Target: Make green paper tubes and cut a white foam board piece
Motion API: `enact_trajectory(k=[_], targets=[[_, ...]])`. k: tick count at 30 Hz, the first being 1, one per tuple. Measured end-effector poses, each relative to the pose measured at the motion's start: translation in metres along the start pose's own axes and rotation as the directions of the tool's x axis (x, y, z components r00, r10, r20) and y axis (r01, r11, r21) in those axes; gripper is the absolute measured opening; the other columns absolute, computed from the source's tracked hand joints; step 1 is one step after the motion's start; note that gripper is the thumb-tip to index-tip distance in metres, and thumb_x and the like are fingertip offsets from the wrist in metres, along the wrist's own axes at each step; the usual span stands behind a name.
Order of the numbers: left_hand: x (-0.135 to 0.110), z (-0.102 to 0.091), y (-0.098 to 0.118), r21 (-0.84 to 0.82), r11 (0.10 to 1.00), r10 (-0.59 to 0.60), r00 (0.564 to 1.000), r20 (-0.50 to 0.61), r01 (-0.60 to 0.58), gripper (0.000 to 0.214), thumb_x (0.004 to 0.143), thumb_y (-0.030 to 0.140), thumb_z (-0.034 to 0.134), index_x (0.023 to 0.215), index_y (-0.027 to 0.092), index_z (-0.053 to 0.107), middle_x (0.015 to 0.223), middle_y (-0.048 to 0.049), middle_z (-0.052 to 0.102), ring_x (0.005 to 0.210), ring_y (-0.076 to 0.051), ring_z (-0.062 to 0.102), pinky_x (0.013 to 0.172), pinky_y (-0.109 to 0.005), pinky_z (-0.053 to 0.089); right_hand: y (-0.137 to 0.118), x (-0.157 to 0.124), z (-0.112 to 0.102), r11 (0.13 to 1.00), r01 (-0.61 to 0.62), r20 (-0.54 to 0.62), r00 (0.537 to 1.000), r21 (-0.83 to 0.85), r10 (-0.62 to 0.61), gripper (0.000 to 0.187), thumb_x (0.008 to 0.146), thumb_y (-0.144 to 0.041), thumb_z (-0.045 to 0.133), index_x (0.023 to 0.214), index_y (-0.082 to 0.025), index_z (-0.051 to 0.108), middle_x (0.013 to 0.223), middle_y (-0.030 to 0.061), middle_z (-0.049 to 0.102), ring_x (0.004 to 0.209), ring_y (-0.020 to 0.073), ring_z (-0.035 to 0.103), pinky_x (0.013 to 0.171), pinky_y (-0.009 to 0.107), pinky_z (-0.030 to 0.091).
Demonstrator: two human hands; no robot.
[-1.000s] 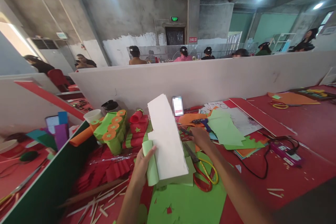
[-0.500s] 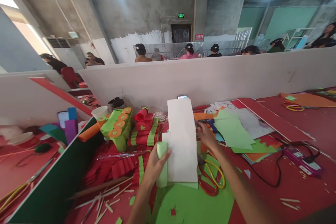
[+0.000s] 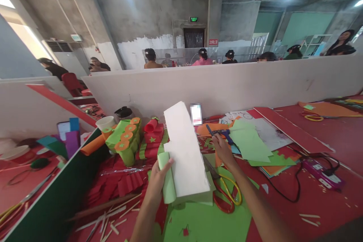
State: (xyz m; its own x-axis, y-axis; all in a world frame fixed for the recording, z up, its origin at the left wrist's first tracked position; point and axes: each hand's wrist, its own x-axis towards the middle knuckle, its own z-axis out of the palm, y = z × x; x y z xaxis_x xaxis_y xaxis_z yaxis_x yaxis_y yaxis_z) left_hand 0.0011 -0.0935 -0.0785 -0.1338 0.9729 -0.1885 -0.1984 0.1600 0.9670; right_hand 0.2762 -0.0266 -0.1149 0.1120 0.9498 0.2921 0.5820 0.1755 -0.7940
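Observation:
My left hand (image 3: pixel 159 181) is closed around a pale green paper roll (image 3: pixel 166 177), its thumb pressed on top. Against the roll lies a long white card (image 3: pixel 185 155), tilted with its top leaning left. My right hand (image 3: pixel 223 147) is closed on a slim dark blue tool (image 3: pixel 210 130), whose exact kind I cannot make out. Just beyond that hand lies a blue glue gun (image 3: pixel 227 134). Scissors (image 3: pixel 227 193) with red and yellow handles rest on a green sheet (image 3: pixel 210 219), partly under the card.
Green paper rolls (image 3: pixel 124 143) with orange tops and red star-marked pieces (image 3: pixel 153 138) sit at left. A phone (image 3: pixel 196 114) leans on the white partition (image 3: pixel 227 83). At right are pale green sheets (image 3: pixel 251 141) and a purple power strip (image 3: pixel 321 174). Several people sit beyond the partition.
The white card and green roll have tilted and shifted left, uncovering the phone. My right hand has moved slightly, and the dark blue tool now shows clear of the card.

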Motion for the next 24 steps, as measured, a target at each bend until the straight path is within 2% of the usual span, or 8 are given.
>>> enact_trajectory(k=[6,9,14,19,21,24], targets=[[-0.001,0.001,-0.003,0.05,0.998,0.045,0.999,0.007,-0.045,0.05,0.065,0.046,0.081,0.103,0.017,0.066,0.091,-0.0061,0.072,0.075,-0.021,0.065,0.067,-0.029,0.051,-0.006,-0.005,0.007,0.991,-0.02,-0.005,1.0,0.135,0.02,0.038,0.097,-0.053,0.029,0.09,-0.025,0.054,0.076,0.0003,0.065,0.072,0.0211,0.063,0.068,0.031,0.049],[-0.004,0.006,-0.001,0.095,0.993,0.077,0.997,0.003,-0.077,0.048,0.062,0.046,0.082,0.097,0.017,0.069,0.088,-0.0067,0.072,0.076,-0.023,0.065,0.066,-0.03,0.051,-0.01,-0.004,0.007,0.977,-0.005,-0.035,0.999,0.213,0.013,0.038,0.096,-0.054,0.032,0.087,-0.025,0.055,0.084,0.0031,0.068,0.081,0.0222,0.065,0.075,0.033,0.051],[-0.008,0.011,0.0,0.175,0.97,0.167,0.986,0.026,-0.169,0.041,0.065,0.046,0.081,0.092,0.018,0.068,0.083,-0.0044,0.07,0.078,-0.023,0.063,0.069,-0.029,0.048,-0.017,0.001,-0.006,0.945,0.056,-0.198,0.98,0.321,0.009,0.038,0.094,-0.055,0.038,0.091,-0.023,0.058,0.098,0.0097,0.068,0.095,0.0258,0.063,0.083,0.037,0.05],[-0.012,0.015,-0.002,0.209,0.935,0.274,0.957,0.093,-0.288,0.032,0.071,0.044,0.077,0.087,0.02,0.064,0.08,-0.002,0.065,0.078,-0.022,0.059,0.071,-0.027,0.045,-0.037,-0.004,-0.029,0.914,0.149,-0.364,0.931,0.377,-0.002,0.037,0.092,-0.053,0.043,0.098,-0.02,0.059,0.097,0.0097,0.066,0.094,0.026,0.06,0.082,0.037,0.049],[-0.014,0.017,-0.004,0.219,0.915,0.318,0.94,0.125,-0.339,0.03,0.073,0.044,0.075,0.086,0.02,0.063,0.078,-0.0009,0.063,0.076,-0.02,0.058,0.072,-0.026,0.045,-0.054,-0.011,-0.033,0.899,0.185,-0.362,0.932,0.396,-0.033,0.033,0.09,-0.051,0.049,0.098,-0.02,0.06,0.094,0.0082,0.066,0.087,0.024,0.061,0.077,0.035,0.049],[-0.016,0.019,-0.006,0.235,0.888,0.366,0.917,0.159,-0.395,0.027,0.077,0.043,0.072,0.089,0.021,0.06,0.078,-0.0001,0.06,0.075,-0.019,0.056,0.071,-0.026,0.044,-0.086,-0.027,-0.029,0.873,0.227,-0.255,0.959,0.431,-0.123,0.025,0.085,-0.044,0.061,0.095,-0.021,0.064,0.09,0.0056,0.068,0.077,0.0208,0.064,0.069,0.032,0.051]])
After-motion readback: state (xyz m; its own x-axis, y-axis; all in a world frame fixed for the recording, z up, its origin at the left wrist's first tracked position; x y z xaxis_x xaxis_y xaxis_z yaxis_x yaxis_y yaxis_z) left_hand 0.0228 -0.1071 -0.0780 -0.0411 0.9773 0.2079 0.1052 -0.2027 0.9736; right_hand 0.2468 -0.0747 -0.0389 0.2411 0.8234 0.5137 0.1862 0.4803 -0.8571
